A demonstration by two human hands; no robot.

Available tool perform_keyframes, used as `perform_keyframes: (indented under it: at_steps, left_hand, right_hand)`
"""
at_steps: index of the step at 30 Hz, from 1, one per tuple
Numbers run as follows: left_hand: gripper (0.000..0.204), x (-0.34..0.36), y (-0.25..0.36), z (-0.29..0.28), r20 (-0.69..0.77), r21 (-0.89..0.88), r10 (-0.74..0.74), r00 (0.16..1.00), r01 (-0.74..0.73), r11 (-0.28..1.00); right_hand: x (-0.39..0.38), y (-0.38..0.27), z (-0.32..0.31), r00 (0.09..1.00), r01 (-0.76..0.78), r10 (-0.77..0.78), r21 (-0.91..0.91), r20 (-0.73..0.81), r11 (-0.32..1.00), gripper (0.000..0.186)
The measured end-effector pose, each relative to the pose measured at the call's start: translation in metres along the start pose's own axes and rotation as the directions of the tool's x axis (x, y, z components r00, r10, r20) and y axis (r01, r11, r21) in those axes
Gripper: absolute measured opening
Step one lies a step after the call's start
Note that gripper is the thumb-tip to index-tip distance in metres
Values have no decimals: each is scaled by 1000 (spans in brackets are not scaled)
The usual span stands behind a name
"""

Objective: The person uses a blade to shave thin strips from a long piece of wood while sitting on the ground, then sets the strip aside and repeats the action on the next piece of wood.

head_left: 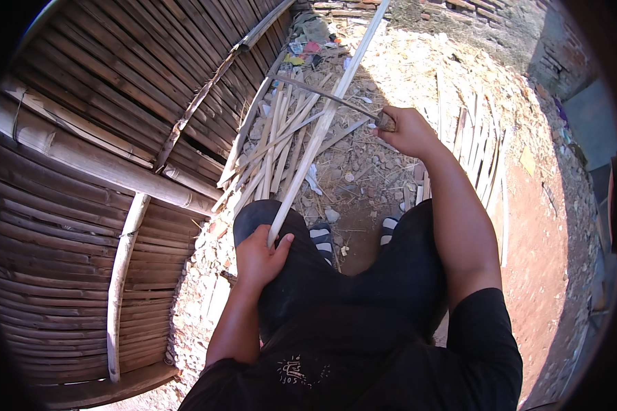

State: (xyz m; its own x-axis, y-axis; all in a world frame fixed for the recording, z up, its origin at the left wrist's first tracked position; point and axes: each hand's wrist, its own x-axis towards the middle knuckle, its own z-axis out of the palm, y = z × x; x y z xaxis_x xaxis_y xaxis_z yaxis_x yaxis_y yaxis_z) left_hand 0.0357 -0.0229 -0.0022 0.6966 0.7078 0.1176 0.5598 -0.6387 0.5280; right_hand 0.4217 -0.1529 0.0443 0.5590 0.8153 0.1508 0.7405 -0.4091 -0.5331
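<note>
One long pale bamboo strip [322, 123] runs from the person's lap up toward the top edge of the ground ahead, and the left hand [260, 257] is clamped around its near end, resting on the left knee. The right hand [408, 130] is closed tight on the handle of one curved blade [322, 94], whose thin dark edge reaches left and crosses the strip partway up. Two hands, one strip, one blade. Beyond the knees lies a loose pile of split slats [274, 147], too many and too overlapped to count, fanned out on the rubble-strewn ground [363, 171]. A second spread of slats [483, 151] lies to the right of the right forearm. A woven bamboo wall [116, 137] fills the left side, with one thick pole [82, 154] crossing it. Two striped sandals [322, 240] peek out between the knees.
</note>
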Motion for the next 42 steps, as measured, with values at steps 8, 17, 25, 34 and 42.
perform_keyframes:
  at_steps: [8,17,25,34,42]
  left_hand:
    - [41,-1,-1,1,-2,24,20,1000,-20,1000]
    - [42,-2,-9,0,-37,-64,36,999,-38,997]
    - [44,1,-3,-3,5,-17,55,998,-55,998]
    - [42,-1,-10,-5,-4,-109,27,1000,-27,994]
    - [42,1,-5,-9,34,-127,23,999,-18,992]
  right_hand:
    - [-14,-41,30,919,378,-347,-161,188,912,27]
    - [-4,-23,19,986,168,-168,-67,4,984,31]
    - [-8,-21,20,956,294,-290,-126,52,947,28]
    - [-16,-55,17,928,350,-325,-127,182,928,28]
    - [-5,6,-6,997,-33,33,-12,-68,999,38]
